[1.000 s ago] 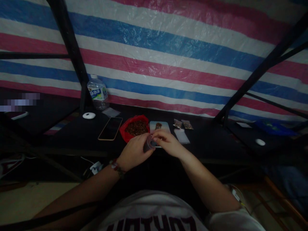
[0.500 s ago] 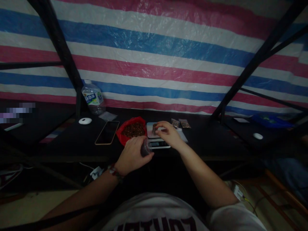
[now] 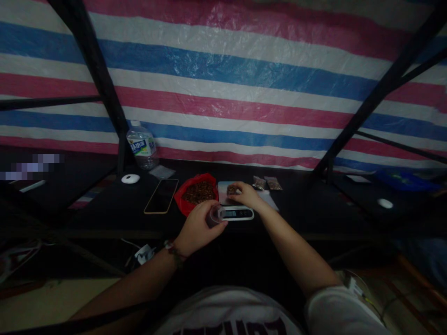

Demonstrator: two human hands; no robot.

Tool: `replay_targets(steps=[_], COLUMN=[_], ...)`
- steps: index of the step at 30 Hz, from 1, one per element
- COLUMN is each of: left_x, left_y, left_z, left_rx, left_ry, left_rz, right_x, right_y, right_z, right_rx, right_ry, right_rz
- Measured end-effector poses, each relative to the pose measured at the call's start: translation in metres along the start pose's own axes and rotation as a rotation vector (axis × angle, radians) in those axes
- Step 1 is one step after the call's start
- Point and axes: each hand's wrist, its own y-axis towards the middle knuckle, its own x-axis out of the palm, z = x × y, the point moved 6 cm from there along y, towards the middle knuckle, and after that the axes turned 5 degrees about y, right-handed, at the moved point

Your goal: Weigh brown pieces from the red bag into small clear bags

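Note:
My left hand is closed around a small clear plastic cup, held tilted beside the near left edge of a white kitchen scale. My right hand is over the weighing plate, its fingertips pinched on a small clear bag of brown bits; the fingers hide part of the bag. Left of the scale lies an open red bag full of brown, bean-like pieces. Behind my right hand are two small filled clear bags.
A phone and a white oval device lie to the left. Behind them are flat clear bags and a large plastic bottle. Dark metal posts flank the black table; a striped sheet hangs behind.
The view has shifted, so everything appears slightly lower and further right. My right fingers have closed more over the small bag on the scale. My left hand still holds the cup.

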Motion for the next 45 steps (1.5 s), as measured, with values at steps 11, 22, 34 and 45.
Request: replay_targets(steps=[11,22,34,45], left_x=[0.013,0.009,0.017,0.015], left_y=[-0.006,-0.004,-0.008,-0.005], left_z=[-0.002,0.002,0.005,-0.01], left_rx=[-0.126,-0.094,-0.047,-0.141], left_ry=[-0.041,-0.039,-0.239,-0.35], left_rz=[-0.09,-0.091,-0.111,-0.029], right_x=[-0.008,-0.004,-0.014,-0.012], right_y=[-0.071,-0.088,-0.094,-0.083], right_z=[-0.06,-0.083,-0.108,-0.086], right_rx=[-0.127,-0.16,-0.345,-0.241], right_ry=[0.257,0.131,0.118,0.185], right_rz=[-0.076,-0.088,-0.117,-0.125])
